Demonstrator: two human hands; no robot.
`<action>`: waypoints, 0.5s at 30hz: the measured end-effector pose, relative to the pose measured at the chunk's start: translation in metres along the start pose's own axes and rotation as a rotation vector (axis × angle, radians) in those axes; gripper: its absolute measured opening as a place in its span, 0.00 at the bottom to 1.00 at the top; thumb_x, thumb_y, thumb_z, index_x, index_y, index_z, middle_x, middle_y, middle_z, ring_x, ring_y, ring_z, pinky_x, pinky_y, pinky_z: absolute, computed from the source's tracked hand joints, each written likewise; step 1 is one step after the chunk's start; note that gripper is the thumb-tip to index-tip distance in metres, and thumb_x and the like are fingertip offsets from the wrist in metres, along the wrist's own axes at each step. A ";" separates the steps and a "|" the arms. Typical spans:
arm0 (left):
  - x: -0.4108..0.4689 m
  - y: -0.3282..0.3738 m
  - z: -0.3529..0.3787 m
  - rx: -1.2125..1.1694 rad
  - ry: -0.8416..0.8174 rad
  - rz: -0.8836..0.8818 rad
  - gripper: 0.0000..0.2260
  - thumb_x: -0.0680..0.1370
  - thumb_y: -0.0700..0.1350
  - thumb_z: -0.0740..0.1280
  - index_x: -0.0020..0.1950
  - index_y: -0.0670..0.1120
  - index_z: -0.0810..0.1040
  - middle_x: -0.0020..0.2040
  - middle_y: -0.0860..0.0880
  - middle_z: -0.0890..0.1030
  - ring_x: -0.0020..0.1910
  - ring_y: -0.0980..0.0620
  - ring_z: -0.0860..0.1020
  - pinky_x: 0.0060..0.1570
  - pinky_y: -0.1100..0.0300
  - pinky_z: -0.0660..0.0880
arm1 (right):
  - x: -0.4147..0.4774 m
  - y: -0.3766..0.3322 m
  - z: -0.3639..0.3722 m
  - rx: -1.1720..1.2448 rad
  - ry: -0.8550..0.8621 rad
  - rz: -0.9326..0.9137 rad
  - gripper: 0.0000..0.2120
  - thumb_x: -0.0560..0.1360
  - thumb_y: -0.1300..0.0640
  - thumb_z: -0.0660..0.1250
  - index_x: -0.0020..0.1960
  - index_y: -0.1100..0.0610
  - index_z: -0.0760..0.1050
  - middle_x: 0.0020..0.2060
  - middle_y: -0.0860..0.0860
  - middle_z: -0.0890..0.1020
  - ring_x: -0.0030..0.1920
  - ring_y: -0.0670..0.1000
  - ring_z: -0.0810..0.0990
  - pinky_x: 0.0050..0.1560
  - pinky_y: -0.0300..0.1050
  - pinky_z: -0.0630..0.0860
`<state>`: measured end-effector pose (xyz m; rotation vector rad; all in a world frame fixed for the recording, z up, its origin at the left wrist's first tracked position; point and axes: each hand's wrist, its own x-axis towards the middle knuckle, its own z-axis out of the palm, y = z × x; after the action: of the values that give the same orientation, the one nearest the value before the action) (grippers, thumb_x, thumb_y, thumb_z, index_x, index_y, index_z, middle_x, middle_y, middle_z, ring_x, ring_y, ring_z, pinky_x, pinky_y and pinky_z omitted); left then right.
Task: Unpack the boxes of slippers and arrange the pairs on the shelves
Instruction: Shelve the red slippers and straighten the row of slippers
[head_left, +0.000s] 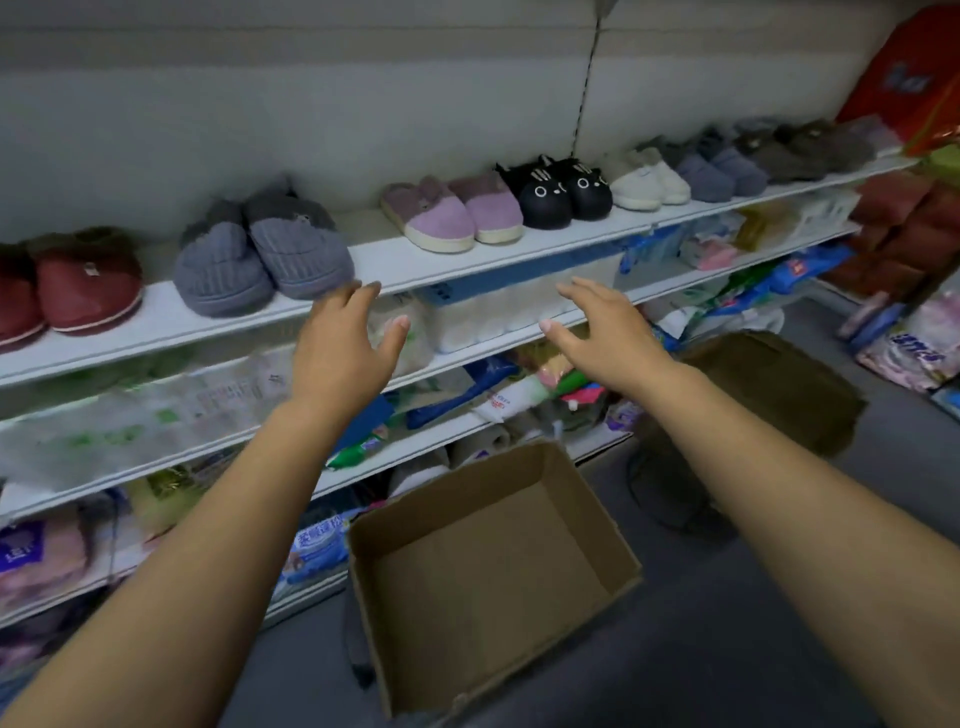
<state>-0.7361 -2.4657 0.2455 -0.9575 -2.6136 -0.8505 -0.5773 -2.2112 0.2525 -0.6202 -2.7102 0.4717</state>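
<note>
Pairs of slippers stand in a row on the top white shelf (395, 267): a dark red pair (67, 286), a grey knitted pair (265, 254), a lilac pair (452, 210), a black cat-face pair (563, 189), a cream pair (649, 179), then blue-grey (722, 166) and darker grey pairs further right. My left hand (348, 343) and my right hand (597, 327) are both raised just below the shelf's front edge, fingers spread, holding nothing. An open cardboard box (488, 561) sits on the floor below my arms, with nothing visible inside.
The lower shelves hold packs of tissue and wrapped goods (488, 312). A second brown cardboard box (769, 384) lies on the grey floor to the right. Red and pink packages (904, 234) are stacked at the far right.
</note>
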 end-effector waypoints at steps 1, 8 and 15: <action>0.002 0.014 0.010 0.000 0.001 -0.024 0.26 0.81 0.56 0.65 0.75 0.44 0.71 0.72 0.41 0.73 0.71 0.40 0.69 0.68 0.46 0.69 | 0.004 0.016 -0.005 -0.002 -0.006 -0.021 0.30 0.80 0.42 0.64 0.77 0.54 0.65 0.77 0.54 0.65 0.77 0.54 0.60 0.76 0.50 0.57; 0.023 0.064 0.046 0.050 0.018 -0.122 0.27 0.81 0.57 0.65 0.76 0.45 0.69 0.74 0.42 0.71 0.72 0.41 0.69 0.69 0.47 0.68 | 0.063 0.081 -0.005 0.060 -0.136 -0.065 0.30 0.79 0.43 0.65 0.76 0.57 0.66 0.74 0.56 0.69 0.74 0.57 0.66 0.74 0.50 0.62; 0.081 0.057 0.092 -0.052 -0.182 -0.158 0.31 0.80 0.59 0.65 0.81 0.52 0.61 0.81 0.45 0.59 0.79 0.43 0.61 0.75 0.50 0.61 | 0.160 0.075 0.024 0.256 -0.140 0.013 0.31 0.79 0.42 0.65 0.77 0.55 0.64 0.75 0.54 0.67 0.75 0.55 0.65 0.72 0.44 0.62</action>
<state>-0.7623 -2.3342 0.2288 -0.8887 -2.8676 -0.9112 -0.6964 -2.0792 0.2394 -0.5527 -2.7115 0.8792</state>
